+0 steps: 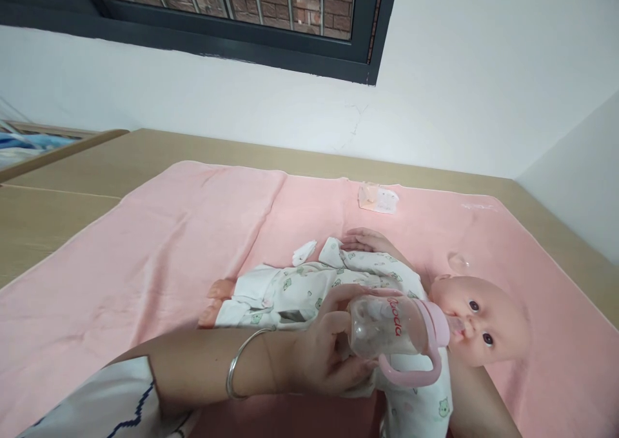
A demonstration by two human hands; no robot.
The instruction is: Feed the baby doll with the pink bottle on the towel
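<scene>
My left hand, with a silver bangle at its wrist, is closed around a clear baby bottle with a pink collar and handle. The bottle lies nearly level, its teat at the mouth of a baby doll. The doll is on its back in a white patterned outfit, head to the right, bare feet to the left. My right arm passes beneath the doll's neck. On the doll's far side my right hand shows, fingers stretched out along the sleeve; its thumb is hidden.
A pink blanket covers much of the wooden surface. A small clear packet lies near its far edge, and a clear round item is above the doll's head. A white wall and dark-framed window stand behind.
</scene>
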